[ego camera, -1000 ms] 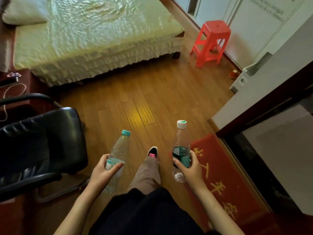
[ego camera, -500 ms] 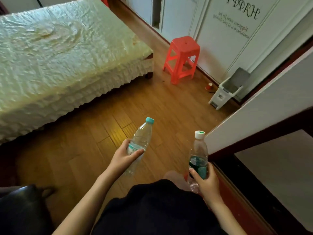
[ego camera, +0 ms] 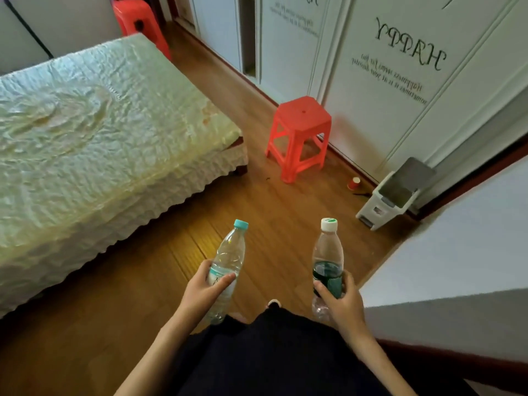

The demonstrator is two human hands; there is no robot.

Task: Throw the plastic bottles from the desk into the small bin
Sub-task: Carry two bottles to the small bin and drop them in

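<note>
Wooden floor (ego camera: 257, 201) fills the middle of the frame, with white cupboard doors (ego camera: 385, 81) across the upper right. On the left, a big bed (ego camera: 94, 132) with a pale bumpy cover takes up most of that side. One red stool (ego camera: 300, 135) stands by the doors, right of the bed's corner, and another red stool (ego camera: 137, 21) peeks out at the top left.

At the right edge, against the wall, sits the small bin (ego camera: 391, 195), white with its grey lid tipped up, so its top looks open and ready. A tiny red cup (ego camera: 354, 184) lies on the floor just beside it.

Low in the middle, the left hand (ego camera: 203, 295) has its fingers wrapped around the bottle with a blue cap (ego camera: 228, 258). The right hand (ego camera: 340, 304) is closed around the bottle with a white cap (ego camera: 328, 258). Both bottles look empty and point up, one in each hand, probably so both go in one trip. The bin is well apart from them, so I think the carrying is not done yet.
</note>
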